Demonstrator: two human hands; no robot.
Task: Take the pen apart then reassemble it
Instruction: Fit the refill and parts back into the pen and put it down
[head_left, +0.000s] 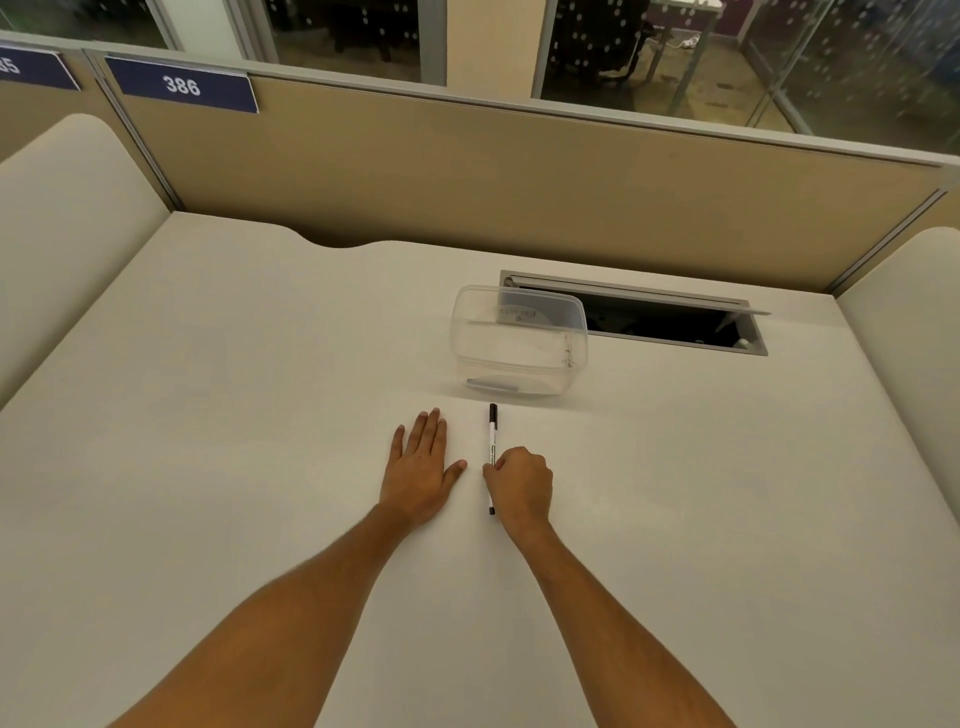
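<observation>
White table (260, 415) held a capped pen (492, 447); right hand (519, 486) fingers (491, 467) curled around it, probably to lift, left hand (421, 467) flat, fingers spread, empty.

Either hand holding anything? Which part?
Right hand grips the pen on its white barrel, near the lower end. Left hand lies flat on the desk, holding nothing.

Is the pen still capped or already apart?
Capped and whole: the pen lies flat on the desk with its black cap on the far end, the right hand curled around its near half.
</observation>
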